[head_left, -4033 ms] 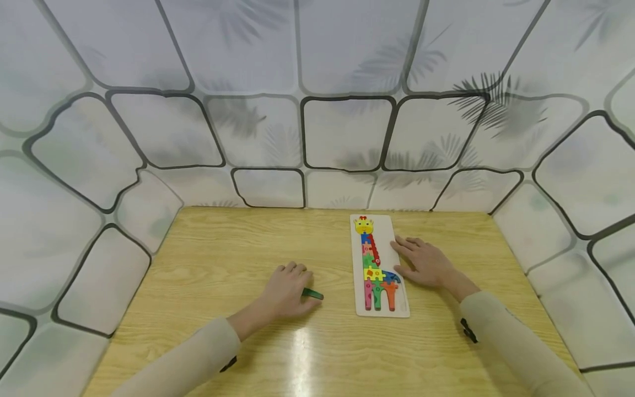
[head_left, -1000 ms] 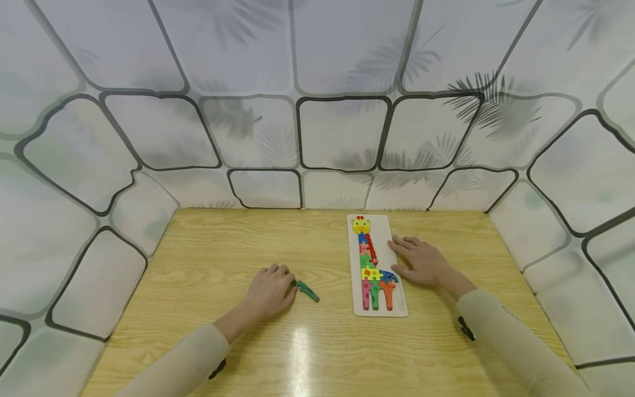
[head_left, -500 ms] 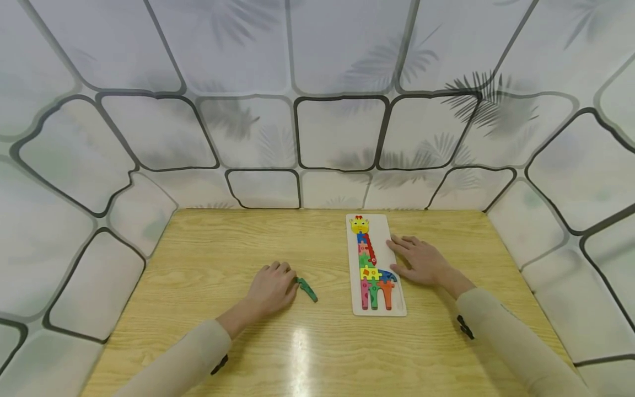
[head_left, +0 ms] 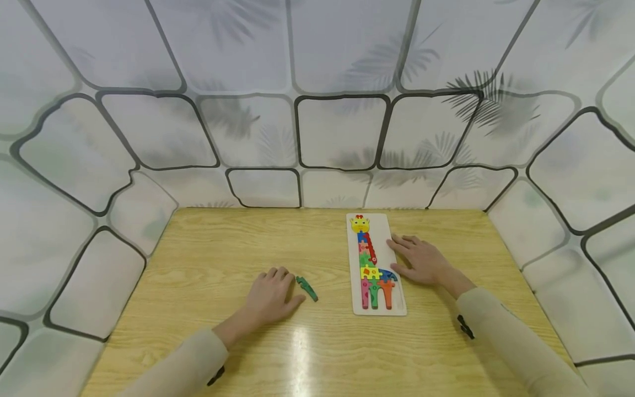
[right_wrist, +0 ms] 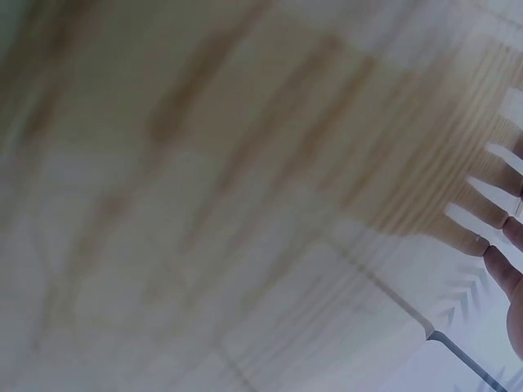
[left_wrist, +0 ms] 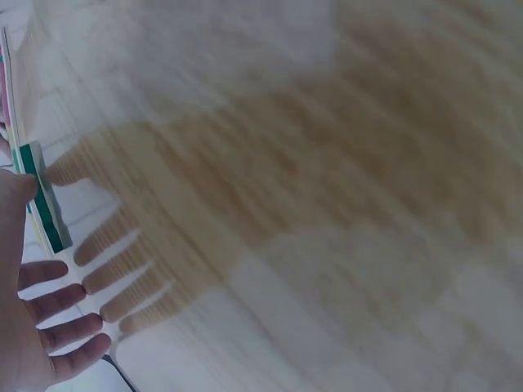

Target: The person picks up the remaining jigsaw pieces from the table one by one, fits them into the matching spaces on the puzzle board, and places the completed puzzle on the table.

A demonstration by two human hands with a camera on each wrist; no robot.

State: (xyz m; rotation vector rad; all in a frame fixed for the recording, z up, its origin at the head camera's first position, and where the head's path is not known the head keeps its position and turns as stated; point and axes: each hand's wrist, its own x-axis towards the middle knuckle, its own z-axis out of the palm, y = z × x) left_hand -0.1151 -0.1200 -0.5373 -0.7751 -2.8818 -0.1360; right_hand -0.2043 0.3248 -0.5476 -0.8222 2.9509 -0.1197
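A green puzzle piece (head_left: 307,288) lies flat on the table, slanting down to the right. My left hand (head_left: 269,298) rests just left of it with the thumb spread out and nothing in its grasp. In the left wrist view the left hand's (left_wrist: 37,327) fingers are straight, with the green piece (left_wrist: 42,198) near the thumb. To the right lies a pale giraffe puzzle board (head_left: 353,286) with colourful pieces set in it. My right hand (head_left: 421,260) rests on the table, fingertips at the board's right edge; in the right wrist view only some fingers (right_wrist: 500,269) show.
The wooden table (head_left: 223,242) is enclosed at the back and sides by a pale curtain (head_left: 342,132) with dark stone-like outlines and leaf prints. An unfilled recess (head_left: 401,300) shows at the board's lower right.
Four seconds ago my left hand held the green piece; since then the hand has let go and moved left. The thumb has just spread away from the fingers. My right hand stays put.
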